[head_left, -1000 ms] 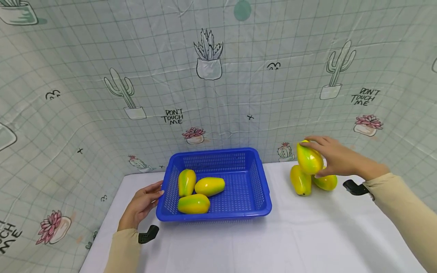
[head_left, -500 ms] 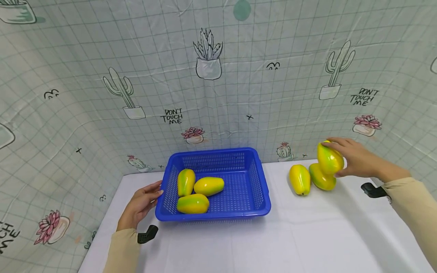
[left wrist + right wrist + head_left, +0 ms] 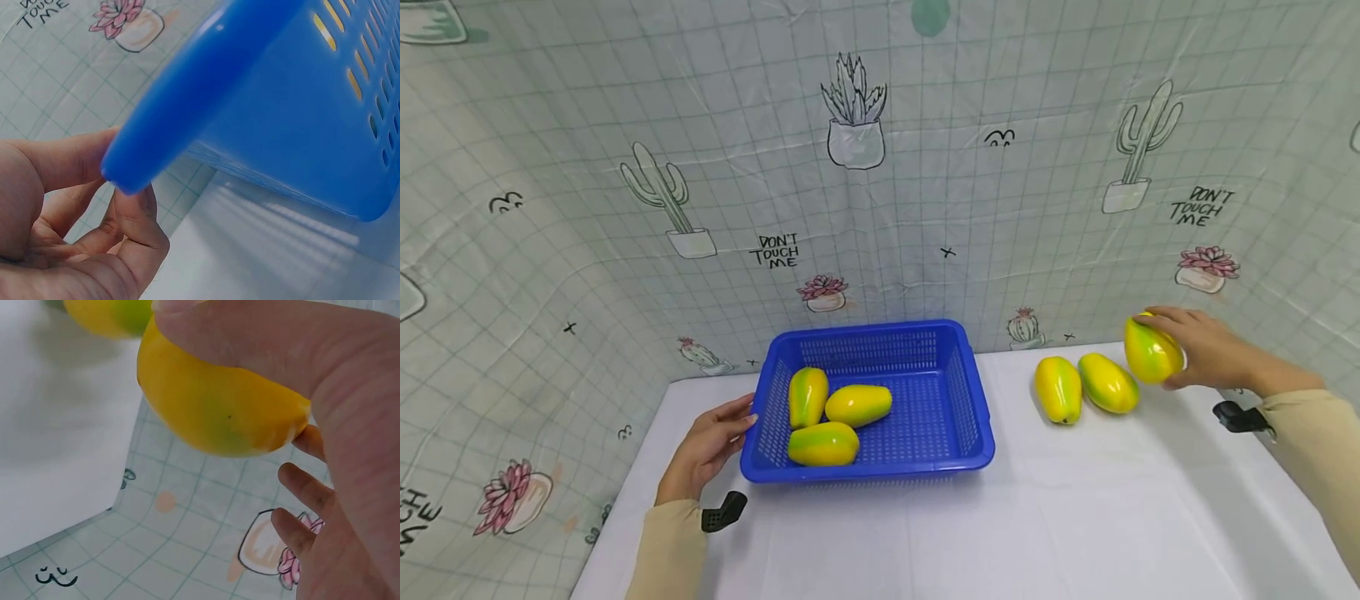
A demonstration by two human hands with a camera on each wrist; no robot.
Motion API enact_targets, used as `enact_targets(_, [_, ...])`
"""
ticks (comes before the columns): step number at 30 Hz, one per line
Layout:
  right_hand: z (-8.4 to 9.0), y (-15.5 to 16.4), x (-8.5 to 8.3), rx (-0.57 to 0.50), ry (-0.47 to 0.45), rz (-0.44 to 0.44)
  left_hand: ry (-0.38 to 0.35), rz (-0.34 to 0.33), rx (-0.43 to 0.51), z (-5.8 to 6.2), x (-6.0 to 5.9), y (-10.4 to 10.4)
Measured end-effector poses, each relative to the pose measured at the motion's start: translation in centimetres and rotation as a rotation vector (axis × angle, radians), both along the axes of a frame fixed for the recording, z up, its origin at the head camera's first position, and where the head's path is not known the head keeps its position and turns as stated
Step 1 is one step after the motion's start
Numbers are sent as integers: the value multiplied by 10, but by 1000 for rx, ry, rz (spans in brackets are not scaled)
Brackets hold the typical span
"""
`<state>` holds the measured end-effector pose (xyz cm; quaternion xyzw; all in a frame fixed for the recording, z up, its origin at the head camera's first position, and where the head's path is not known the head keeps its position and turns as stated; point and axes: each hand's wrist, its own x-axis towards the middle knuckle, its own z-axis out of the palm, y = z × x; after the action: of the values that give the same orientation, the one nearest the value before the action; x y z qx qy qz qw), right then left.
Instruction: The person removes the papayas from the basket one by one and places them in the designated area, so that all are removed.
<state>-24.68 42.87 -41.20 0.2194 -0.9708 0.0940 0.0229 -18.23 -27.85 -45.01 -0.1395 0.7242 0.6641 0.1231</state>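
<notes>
A blue plastic basket [image 3: 976, 417] stands mid-table with three yellow-green fruits [image 3: 823, 443] lying in it. My left hand [image 3: 741, 421] lies on the table at the basket's left side, fingertips against its wall; in the left wrist view the loosely bent fingers [image 3: 134, 215] sit just under the basket rim [image 3: 187, 106]. My right hand [image 3: 1165, 350] grips another yellow-green fruit [image 3: 1146, 354] just above the table at the far right, also seen as the held fruit [image 3: 219, 406]. Two more fruits [image 3: 1058, 389] [image 3: 1108, 383] lie side by side left of it.
A white table [image 3: 1037, 517] is backed by a cactus-print cloth wall [image 3: 925, 208] that wraps round both sides. Black wrist camera mounts [image 3: 724, 510] [image 3: 1240, 415] sit by each sleeve. The table's left edge [image 3: 625, 500] runs near my left forearm.
My right hand has carried its fruit to the right, off the two lying fruits and somewhat lower. The left hand and the basket have stayed put.
</notes>
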Motion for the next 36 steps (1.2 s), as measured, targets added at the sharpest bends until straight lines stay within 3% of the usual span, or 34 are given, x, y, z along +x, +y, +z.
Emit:
enact_targets(13, [-20, 13, -6, 42, -133, -24, -5, 10, 7, 2, 1, -1])
enact_targets(36, [-50, 21, -7, 10, -226, -6, -1, 24, 14, 0, 0, 2])
